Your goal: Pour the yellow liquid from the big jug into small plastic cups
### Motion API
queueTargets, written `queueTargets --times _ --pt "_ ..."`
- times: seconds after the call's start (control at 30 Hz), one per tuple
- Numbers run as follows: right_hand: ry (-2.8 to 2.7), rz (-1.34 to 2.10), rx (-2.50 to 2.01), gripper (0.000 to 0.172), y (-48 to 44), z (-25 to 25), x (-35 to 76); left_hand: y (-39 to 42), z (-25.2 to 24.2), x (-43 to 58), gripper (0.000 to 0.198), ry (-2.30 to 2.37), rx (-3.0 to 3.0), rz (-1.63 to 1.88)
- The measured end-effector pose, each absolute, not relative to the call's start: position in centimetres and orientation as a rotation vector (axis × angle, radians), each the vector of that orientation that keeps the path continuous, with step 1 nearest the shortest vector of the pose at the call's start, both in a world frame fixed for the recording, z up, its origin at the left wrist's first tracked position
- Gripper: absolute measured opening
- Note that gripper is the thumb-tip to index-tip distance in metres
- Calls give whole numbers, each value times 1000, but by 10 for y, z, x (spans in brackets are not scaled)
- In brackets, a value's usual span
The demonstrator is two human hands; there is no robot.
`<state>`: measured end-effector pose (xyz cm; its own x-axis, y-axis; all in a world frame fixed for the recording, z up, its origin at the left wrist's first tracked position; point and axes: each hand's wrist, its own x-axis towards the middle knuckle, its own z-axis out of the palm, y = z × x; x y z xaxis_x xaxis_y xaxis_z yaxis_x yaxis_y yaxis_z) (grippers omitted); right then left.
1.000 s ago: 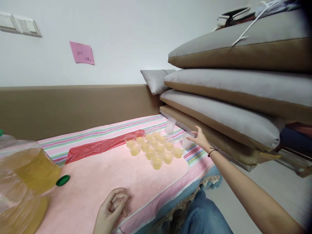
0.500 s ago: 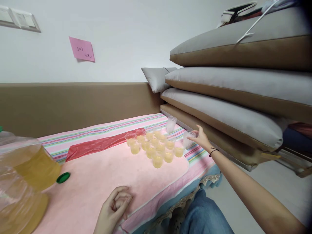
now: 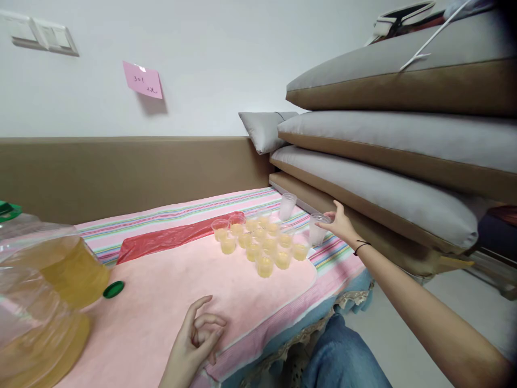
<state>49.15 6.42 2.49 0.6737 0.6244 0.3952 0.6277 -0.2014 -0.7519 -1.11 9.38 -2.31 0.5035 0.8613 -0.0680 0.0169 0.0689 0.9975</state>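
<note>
My right hand (image 3: 341, 222) reaches to the far right of the bed and grips the rim of a stack of clear plastic cups (image 3: 317, 231) between thumb and fingers, with the index finger raised. Another stack of clear cups (image 3: 287, 207) stands just behind it. To the left is a close cluster of plastic cups holding yellow liquid (image 3: 265, 265). My left hand (image 3: 197, 339) hovers low over the pink cloth (image 3: 161, 291), holding nothing, its fingers loosely bent and apart.
Two large clear jugs of yellow liquid (image 3: 52, 345) stand at the left edge, a green cap (image 3: 113, 289) beside them. A red plastic bag (image 3: 161, 240) lies behind the cups. Stacked grey and brown cushions (image 3: 383, 134) rise close on the right.
My left hand's fingers have uncurled and spread, the index finger lifting. My right hand stays at the cup stack. The whole view has shifted slightly.
</note>
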Motion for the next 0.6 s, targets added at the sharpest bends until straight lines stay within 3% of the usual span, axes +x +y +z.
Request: queueTargets --times 0.6 --pt "-992 -30 -2021 119 61 37 491 92 -25 -12 72 818 1421 781"
